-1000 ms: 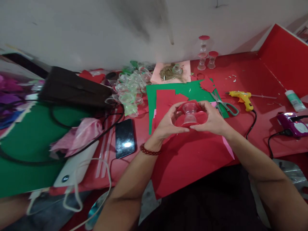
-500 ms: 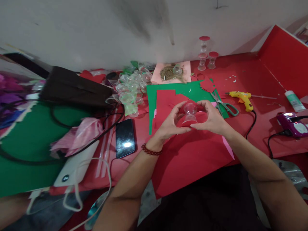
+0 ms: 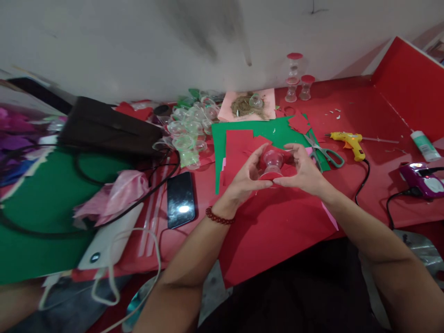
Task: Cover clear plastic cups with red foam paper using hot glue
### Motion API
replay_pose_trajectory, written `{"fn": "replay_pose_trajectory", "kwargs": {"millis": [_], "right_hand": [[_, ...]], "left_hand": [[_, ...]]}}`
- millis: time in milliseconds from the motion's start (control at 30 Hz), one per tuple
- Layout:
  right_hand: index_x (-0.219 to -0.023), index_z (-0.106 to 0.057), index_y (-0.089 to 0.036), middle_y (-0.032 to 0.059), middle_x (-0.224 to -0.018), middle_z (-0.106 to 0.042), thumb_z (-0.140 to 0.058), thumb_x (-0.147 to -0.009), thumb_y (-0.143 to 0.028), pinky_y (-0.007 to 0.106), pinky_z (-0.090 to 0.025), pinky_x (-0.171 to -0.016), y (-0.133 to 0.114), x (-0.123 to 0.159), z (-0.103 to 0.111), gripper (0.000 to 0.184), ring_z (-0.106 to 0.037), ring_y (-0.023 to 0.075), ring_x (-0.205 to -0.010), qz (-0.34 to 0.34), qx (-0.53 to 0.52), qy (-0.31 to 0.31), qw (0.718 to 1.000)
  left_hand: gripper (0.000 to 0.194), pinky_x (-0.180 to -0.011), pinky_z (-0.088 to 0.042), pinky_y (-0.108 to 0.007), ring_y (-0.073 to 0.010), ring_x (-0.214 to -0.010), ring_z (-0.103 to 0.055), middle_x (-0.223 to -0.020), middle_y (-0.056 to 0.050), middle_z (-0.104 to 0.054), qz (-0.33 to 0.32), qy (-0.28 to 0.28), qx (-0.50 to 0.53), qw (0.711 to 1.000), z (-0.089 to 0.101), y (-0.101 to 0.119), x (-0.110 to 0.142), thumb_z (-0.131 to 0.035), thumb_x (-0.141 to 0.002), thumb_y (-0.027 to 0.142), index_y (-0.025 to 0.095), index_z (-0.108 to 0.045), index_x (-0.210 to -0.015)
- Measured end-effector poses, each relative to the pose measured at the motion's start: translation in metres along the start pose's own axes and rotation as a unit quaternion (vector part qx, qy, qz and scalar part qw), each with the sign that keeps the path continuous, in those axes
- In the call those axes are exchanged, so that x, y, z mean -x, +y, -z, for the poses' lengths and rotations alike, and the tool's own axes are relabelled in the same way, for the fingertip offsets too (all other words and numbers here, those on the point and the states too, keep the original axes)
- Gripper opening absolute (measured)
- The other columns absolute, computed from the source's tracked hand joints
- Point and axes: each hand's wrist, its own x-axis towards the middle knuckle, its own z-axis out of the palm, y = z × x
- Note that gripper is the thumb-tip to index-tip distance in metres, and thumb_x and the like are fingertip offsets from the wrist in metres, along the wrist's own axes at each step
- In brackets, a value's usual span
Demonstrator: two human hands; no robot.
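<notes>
single head-worn view, looking forward and down over the table (image 3: 378,194), forearms entering from below

black phone (image 3: 181,199) flat on red table (image 3: 378,115); dark bag (image 3: 107,127) near wall (image 3: 104,46); pink cloth (image 3: 120,194) beside white device (image 3: 114,238).

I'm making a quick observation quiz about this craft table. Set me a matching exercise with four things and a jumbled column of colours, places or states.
Column one
1. Glue gun
2. Scissors
3. Phone
4. Hourglass-shaped clear piece

Column two
A. Black, lying to the left of both hands
B. Held between the left hand and the right hand
C. Yellow
D. Grey-handled, lying partly over the green sheet

Right pairs: 1-C, 2-D, 3-A, 4-B
</notes>
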Motion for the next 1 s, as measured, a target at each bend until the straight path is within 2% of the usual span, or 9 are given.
{"fn": "replay_pose_trajectory", "kwargs": {"millis": [67,133,233,333,467,667,800,1000], "right_hand": [[-0.149,-0.039,-0.031,0.0108,-0.131,-0.068,-0.100,-0.060,-0.057,0.058,-0.051,-0.115,-0.002,0.000,0.000,0.111,-0.069,0.0306,-0.120,0.008,-0.009,-0.004,1.000],[-0.152,-0.038,-0.032,0.0107,-0.133,-0.069,-0.100,-0.061,-0.055,0.058,-0.049,-0.118,-0.005,-0.001,0.000,0.113,-0.069,0.0303,-0.123,0.002,-0.009,-0.002,1.000],[-0.138,-0.052,-0.029,0.0118,-0.137,-0.070,-0.098,-0.063,-0.052,0.057,-0.049,-0.119,-0.009,-0.002,0.000,0.091,-0.068,0.0303,-0.127,-0.028,-0.010,-0.006,1.000],[-0.121,-0.060,-0.026,0.0118,-0.133,-0.073,-0.098,-0.063,-0.051,0.057,-0.054,-0.116,-0.011,-0.002,0.001,0.074,-0.071,0.0304,-0.121,-0.052,-0.015,-0.013,0.998],[-0.120,-0.061,-0.025,0.0123,-0.132,-0.074,-0.099,-0.061,-0.051,0.057,-0.055,-0.115,-0.011,-0.001,0.001,0.075,-0.072,0.0306,-0.121,-0.034,0.004,-0.017,0.999],[-0.127,-0.058,-0.025,0.0135,-0.140,-0.070,-0.097,-0.064,-0.050,0.054,-0.052,-0.119,-0.006,-0.002,-0.002,0.078,-0.068,0.0302,-0.130,-0.034,-0.007,-0.017,0.999],[-0.123,-0.060,-0.024,0.0137,-0.135,-0.072,-0.098,-0.063,-0.053,0.054,-0.052,-0.117,-0.004,-0.002,-0.001,0.077,-0.069,0.0307,-0.125,-0.028,0.011,-0.008,1.000],[-0.126,-0.062,-0.025,0.0129,-0.136,-0.072,-0.096,-0.067,-0.056,0.053,-0.052,-0.116,-0.005,-0.001,-0.006,0.075,-0.069,0.0297,-0.126,-0.029,0.006,-0.008,1.000]], "left_hand": [[0.090,-0.119,-0.051,-0.044,-0.0341,-0.147,-0.058,-0.158,-0.010,-0.063,0.007,-0.008,-0.006,1.000,0.002,0.002,0.000,-0.105,-0.059,0.033,0.032,-0.070,-0.141],[0.083,-0.119,-0.051,-0.043,-0.0325,-0.141,-0.062,-0.149,-0.010,-0.068,0.000,0.006,-0.006,1.000,0.003,0.002,-0.001,-0.105,-0.058,0.032,0.029,-0.073,-0.135],[0.078,-0.119,-0.052,-0.042,-0.0315,-0.140,-0.063,-0.143,-0.010,-0.071,-0.012,0.036,0.002,0.999,0.000,-0.001,-0.002,-0.104,-0.060,0.035,0.028,-0.073,-0.131],[0.081,-0.119,-0.052,-0.043,-0.0317,-0.142,-0.062,-0.148,-0.010,-0.068,-0.006,0.033,0.001,0.999,-0.003,-0.002,-0.003,-0.104,-0.060,0.034,0.030,-0.071,-0.134],[0.084,-0.122,-0.050,-0.045,-0.0337,-0.146,-0.059,-0.150,-0.010,-0.068,0.001,0.005,-0.004,1.000,-0.005,0.000,-0.002,-0.105,-0.059,0.037,0.031,-0.070,-0.135],[0.073,-0.119,-0.051,-0.042,-0.0297,-0.141,-0.062,-0.141,-0.008,-0.070,0.000,0.051,0.018,0.999,-0.007,0.001,-0.001,-0.103,-0.064,0.040,0.028,-0.069,-0.128],[0.083,-0.118,-0.052,-0.040,-0.0293,-0.143,-0.060,-0.145,-0.007,-0.068,0.005,0.045,0.025,0.999,-0.010,0.000,-0.001,-0.105,-0.057,0.038,0.030,-0.068,-0.131],[0.078,-0.116,-0.052,-0.038,-0.0280,-0.141,-0.060,-0.141,-0.006,-0.068,0.007,0.051,0.022,0.998,-0.009,-0.001,0.000,-0.104,-0.060,0.039,0.031,-0.067,-0.129]]}}
